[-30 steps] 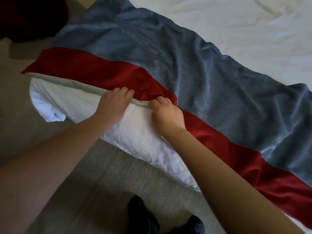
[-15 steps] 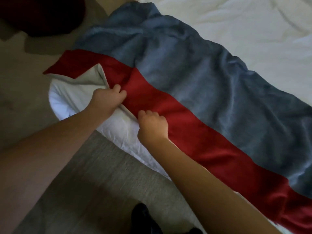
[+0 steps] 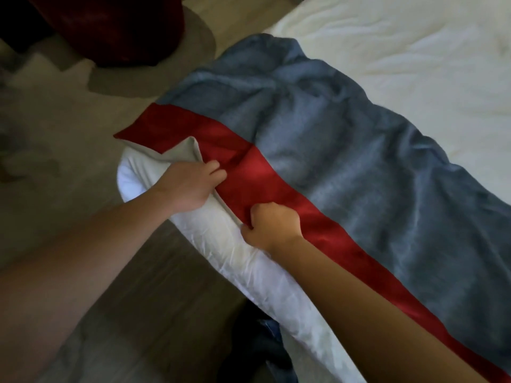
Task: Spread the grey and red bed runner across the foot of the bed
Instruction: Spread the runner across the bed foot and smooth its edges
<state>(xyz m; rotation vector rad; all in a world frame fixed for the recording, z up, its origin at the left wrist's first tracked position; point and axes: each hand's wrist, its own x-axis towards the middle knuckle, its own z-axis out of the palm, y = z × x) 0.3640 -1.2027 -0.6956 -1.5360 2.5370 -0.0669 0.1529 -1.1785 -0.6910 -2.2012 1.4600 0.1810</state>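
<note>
The grey and red bed runner [image 3: 345, 172] lies wrinkled along the foot of the white bed [image 3: 401, 45], its red band nearest me. My left hand [image 3: 190, 186] grips the runner's near edge close to the bed's corner, where the edge is lifted and shows a pale grey underside. My right hand [image 3: 272, 226] grips the red edge a little farther right, fist closed on the cloth. The white duvet edge [image 3: 249, 258] bulges out below the runner.
A dark red seat [image 3: 110, 26] stands on the floor at the upper left, on a grey round mat. Carpeted floor [image 3: 55, 128] runs along the left. My dark-clad legs [image 3: 262, 349] show at the bottom, by the bed's side.
Both hands have bunched and pulled the runner's red edge; near the corner it has folded up and shows its pale underside. The view has shifted, so the bed corner sits farther right.
</note>
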